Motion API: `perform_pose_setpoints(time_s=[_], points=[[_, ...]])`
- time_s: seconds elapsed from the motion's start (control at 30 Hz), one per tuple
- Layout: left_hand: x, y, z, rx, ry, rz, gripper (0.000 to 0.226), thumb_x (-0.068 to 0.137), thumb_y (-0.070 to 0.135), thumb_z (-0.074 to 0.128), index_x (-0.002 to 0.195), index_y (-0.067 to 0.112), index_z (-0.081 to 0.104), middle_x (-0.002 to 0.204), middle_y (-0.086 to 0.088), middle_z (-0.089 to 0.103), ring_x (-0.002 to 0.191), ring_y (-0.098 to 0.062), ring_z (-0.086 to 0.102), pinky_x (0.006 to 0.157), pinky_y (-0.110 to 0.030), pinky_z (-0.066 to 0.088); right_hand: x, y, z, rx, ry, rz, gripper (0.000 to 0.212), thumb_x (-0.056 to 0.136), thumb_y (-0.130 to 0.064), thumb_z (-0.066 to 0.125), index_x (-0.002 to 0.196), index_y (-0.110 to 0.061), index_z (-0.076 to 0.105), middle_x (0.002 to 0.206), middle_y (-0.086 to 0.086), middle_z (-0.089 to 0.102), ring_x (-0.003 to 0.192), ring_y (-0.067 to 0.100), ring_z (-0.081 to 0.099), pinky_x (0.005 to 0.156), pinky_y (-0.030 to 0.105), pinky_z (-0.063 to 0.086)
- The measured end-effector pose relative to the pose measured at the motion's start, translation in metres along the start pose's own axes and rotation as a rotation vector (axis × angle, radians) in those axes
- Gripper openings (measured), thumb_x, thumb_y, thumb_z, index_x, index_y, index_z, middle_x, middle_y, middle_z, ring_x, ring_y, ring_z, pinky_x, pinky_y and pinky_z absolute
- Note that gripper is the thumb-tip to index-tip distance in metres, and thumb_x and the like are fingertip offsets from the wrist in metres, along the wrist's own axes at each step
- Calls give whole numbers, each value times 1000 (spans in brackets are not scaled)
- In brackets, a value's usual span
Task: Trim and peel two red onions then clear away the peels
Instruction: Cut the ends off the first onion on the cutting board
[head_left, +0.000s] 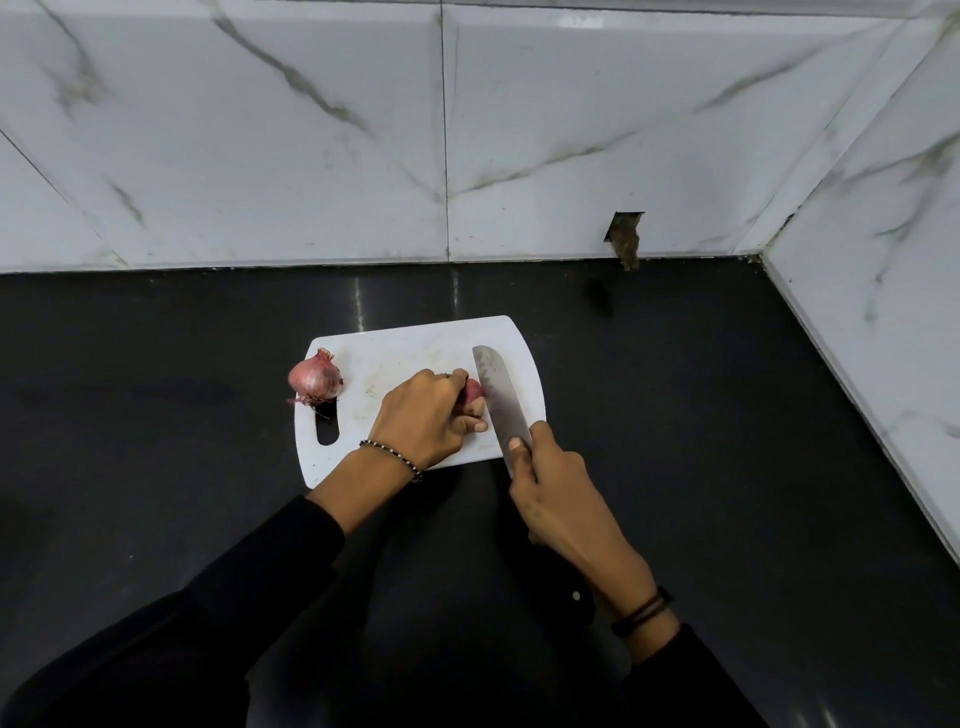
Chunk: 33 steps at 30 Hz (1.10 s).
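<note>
A white cutting board (405, 348) lies on the black counter. My left hand (426, 415) grips a red onion (472, 391) on the board; only the onion's right end shows past my fingers. My right hand (550, 493) holds a knife (496, 395) by the handle, index finger along the blade. The blade's edge rests against the onion's exposed end. A second red onion (315, 378), still in its papery skin, sits at the board's left edge above the handle slot.
The black counter (701, 415) stretches wide on both sides of the board. White marble-look wall tiles (311, 156) stand behind and to the right. A broken hole (626, 236) in the tile sits at the counter's back edge.
</note>
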<state>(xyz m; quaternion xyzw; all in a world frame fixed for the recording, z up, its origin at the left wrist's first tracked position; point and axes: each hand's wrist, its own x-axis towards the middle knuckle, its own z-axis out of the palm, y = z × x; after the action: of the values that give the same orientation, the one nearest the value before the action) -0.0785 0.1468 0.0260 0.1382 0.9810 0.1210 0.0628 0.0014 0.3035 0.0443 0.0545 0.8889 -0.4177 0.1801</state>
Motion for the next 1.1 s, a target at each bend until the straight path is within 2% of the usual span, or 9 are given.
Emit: perform_pose_setpoints(time_s=[0.07, 0.17, 0.27, 0.47, 0.67, 0.77, 0.83, 1.0, 1.1], points=[[0, 2, -2, 14, -8, -4, 30, 94, 32, 59, 115, 12, 53, 104, -9, 64, 96, -28, 57, 69, -31, 38, 1, -4, -2, -39, -31, 22, 22, 108, -39, 28, 102, -20, 37, 91, 9, 56, 62, 18, 56, 61, 43, 59], [0, 6, -4, 31, 3, 4, 28, 94, 28, 58, 116, 12, 53, 104, -10, 63, 95, -27, 57, 70, -28, 36, 0, -8, -5, -100, -60, 44, 22, 108, -40, 24, 107, -21, 35, 98, 8, 52, 63, 21, 61, 55, 32, 58], [0, 6, -3, 12, 16, 1, 29, 94, 31, 60, 114, 12, 53, 102, -10, 63, 95, -27, 57, 70, -27, 34, 4, -14, -7, -145, -64, 41, 21, 108, -39, 25, 108, -20, 35, 100, 7, 49, 67, 23, 62, 60, 38, 61], [3, 5, 2, 52, 34, -5, 32, 92, 33, 60, 116, 13, 53, 101, -9, 66, 99, -28, 60, 70, -30, 37, 12, -17, -16, -133, -152, 78, 23, 108, -40, 27, 112, -20, 35, 106, 12, 54, 61, 21, 62, 44, 23, 48], [7, 11, 2, 82, 1, 28, 29, 94, 29, 58, 115, 10, 54, 107, -11, 65, 102, -29, 58, 74, -30, 40, 13, -17, -21, -191, -173, 97, 20, 108, -36, 29, 110, -18, 36, 108, 13, 52, 71, 33, 67, 53, 36, 60], [6, 11, -1, 101, 8, 45, 25, 94, 30, 58, 111, 12, 54, 105, -10, 64, 100, -29, 59, 70, -29, 34, 20, -20, -22, -201, -164, 88, 21, 108, -36, 29, 105, -16, 37, 105, 13, 53, 61, 29, 64, 49, 33, 57], [5, 11, -4, 173, 22, 29, 25, 95, 36, 57, 111, 16, 54, 103, -6, 64, 99, -28, 61, 68, -30, 33, 21, -21, -22, -185, -167, 86, 23, 107, -37, 28, 103, -16, 37, 101, 13, 55, 57, 28, 64, 52, 37, 57], [6, 9, -1, 194, 23, 35, 29, 95, 38, 56, 115, 16, 54, 106, -4, 65, 101, -26, 61, 70, -30, 37, 12, -19, -19, -207, -186, 113, 21, 107, -38, 29, 103, -19, 37, 103, 14, 54, 63, 35, 68, 50, 33, 57], [8, 9, 0, 174, 18, 44, 30, 96, 37, 55, 116, 15, 54, 107, -6, 65, 101, -26, 61, 71, -29, 39, 22, -22, -15, -264, -151, 83, 14, 108, -29, 30, 103, -17, 35, 103, 13, 51, 63, 31, 63, 46, 32, 54]])
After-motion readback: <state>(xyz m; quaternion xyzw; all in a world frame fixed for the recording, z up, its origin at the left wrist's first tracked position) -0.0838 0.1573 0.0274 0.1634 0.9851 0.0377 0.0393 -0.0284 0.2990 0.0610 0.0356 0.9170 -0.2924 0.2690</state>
